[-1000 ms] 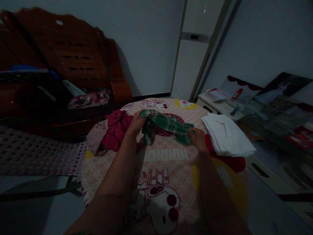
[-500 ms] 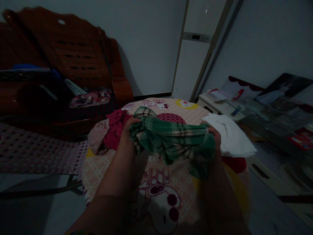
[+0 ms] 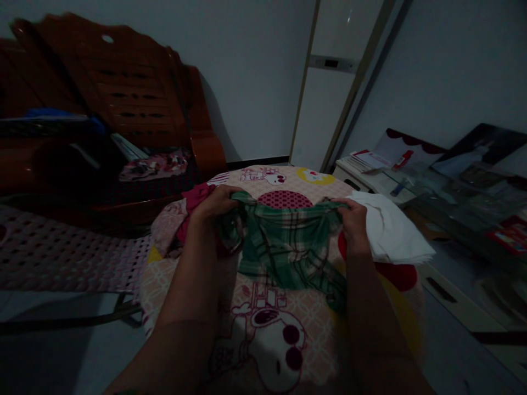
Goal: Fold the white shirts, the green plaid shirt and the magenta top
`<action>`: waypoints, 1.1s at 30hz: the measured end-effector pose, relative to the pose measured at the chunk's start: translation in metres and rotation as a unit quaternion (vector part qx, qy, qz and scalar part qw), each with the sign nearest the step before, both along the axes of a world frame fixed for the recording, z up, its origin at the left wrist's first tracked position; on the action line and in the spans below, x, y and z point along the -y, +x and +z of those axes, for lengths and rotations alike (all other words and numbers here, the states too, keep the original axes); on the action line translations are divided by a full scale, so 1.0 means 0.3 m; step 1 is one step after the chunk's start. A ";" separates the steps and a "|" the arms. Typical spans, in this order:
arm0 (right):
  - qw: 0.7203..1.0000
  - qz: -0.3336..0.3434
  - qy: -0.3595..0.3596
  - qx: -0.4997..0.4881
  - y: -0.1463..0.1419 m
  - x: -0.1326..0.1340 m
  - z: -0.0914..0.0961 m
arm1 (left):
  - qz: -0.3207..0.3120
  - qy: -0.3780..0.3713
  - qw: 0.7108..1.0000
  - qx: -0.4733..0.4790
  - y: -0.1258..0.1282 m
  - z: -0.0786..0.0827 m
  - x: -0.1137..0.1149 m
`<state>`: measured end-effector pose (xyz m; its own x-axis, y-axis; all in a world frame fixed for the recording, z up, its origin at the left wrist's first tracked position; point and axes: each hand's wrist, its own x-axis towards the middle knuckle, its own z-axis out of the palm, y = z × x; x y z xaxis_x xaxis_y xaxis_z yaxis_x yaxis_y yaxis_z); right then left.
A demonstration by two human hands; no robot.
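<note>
A green plaid cloth garment [image 3: 290, 238] is stretched between my two hands over the round table. My left hand [image 3: 218, 202] is closed on its upper left edge, and my right hand [image 3: 353, 216] grips the upper right edge. Its lower part hangs in folds toward the patterned tablecloth [image 3: 317, 345]; whether it touches the cloth I cannot tell. Just left of my left hand lies a crumpled magenta garment [image 3: 197, 195] with a pale pink one [image 3: 168, 225]. Beyond my right hand is a stack of folded white cloth [image 3: 395, 230].
A wooden bench [image 3: 127, 93] with items on its seat stands at the back left, and a woven lounge chair [image 3: 69, 258] at the left. A tall white cabinet-like unit [image 3: 323, 104] stands against the wall. On the right is a glass-topped table [image 3: 436, 197] with papers.
The green plaid garment has gone from bunched to more spread, its lower part now hanging down. My left hand has risen and shifted slightly left; my right hand has moved slightly inward.
</note>
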<state>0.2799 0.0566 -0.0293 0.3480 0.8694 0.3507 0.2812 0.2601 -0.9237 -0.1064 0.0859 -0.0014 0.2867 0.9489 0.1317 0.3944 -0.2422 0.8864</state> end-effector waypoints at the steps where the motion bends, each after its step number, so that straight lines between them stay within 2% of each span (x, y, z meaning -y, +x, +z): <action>1: 0.999 -0.027 0.032 0.014 -0.005 -0.037 0.006 | 0.047 0.036 0.998 -0.006 0.018 0.006 -0.024; 3: 0.993 -0.049 0.068 0.079 -0.013 -0.102 0.015 | 0.162 0.129 0.978 -0.029 0.069 0.017 -0.069; 5: 0.982 -0.053 0.075 0.167 -0.018 -0.135 0.013 | 0.278 0.229 0.931 -0.059 0.127 0.017 -0.098; 7: 0.967 -0.056 0.066 0.241 -0.021 -0.129 -0.005 | 0.327 0.278 0.899 -0.083 0.173 0.002 -0.103; 8: 0.960 -0.056 0.058 0.266 -0.021 -0.112 -0.018 | 0.328 0.286 0.895 -0.095 0.190 -0.013 -0.096; 10: 0.952 -0.051 0.033 0.299 -0.023 -0.064 -0.047 | 0.300 0.276 0.905 -0.123 0.209 -0.050 -0.071; 15: 0.931 -0.021 -0.110 0.349 -0.028 0.052 -0.068 | 0.189 0.157 0.941 -0.235 0.231 -0.130 0.019; 17: 0.905 -0.015 -0.176 0.387 -0.030 0.079 -0.054 | 0.127 0.103 0.948 -0.272 0.248 -0.136 0.054; 19: 0.867 -0.005 -0.238 0.438 -0.033 0.096 -0.039 | 0.065 0.051 0.948 -0.308 0.273 -0.132 0.085; 22: 0.823 0.026 -0.310 0.476 -0.038 0.119 -0.028 | 0.022 0.007 0.932 -0.363 0.322 -0.132 0.130; 24: 0.826 0.082 -0.343 0.440 -0.043 0.136 -0.030 | 0.034 -0.003 0.925 -0.378 0.356 -0.145 0.157; 26: 0.847 0.151 -0.355 0.365 -0.050 0.153 -0.036 | 0.065 -0.013 0.926 -0.373 0.390 -0.165 0.179; 28: 0.871 0.192 -0.346 0.289 -0.059 0.166 -0.043 | 0.091 -0.021 0.928 -0.360 0.420 -0.186 0.196; 31: 0.896 0.192 -0.326 0.233 -0.065 0.173 -0.054 | 0.094 -0.019 0.936 -0.339 0.453 -0.209 0.206; 33: 0.910 0.165 -0.310 0.221 -0.052 0.167 -0.062 | 0.089 -0.023 0.949 -0.302 0.458 -0.218 0.201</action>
<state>0.2644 0.0064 -0.0479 -0.0237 0.9793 -0.2012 0.6620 -0.1354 -0.7371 0.0310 0.0256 -0.0668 0.1313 0.9902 -0.0476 0.8649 -0.0910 0.4936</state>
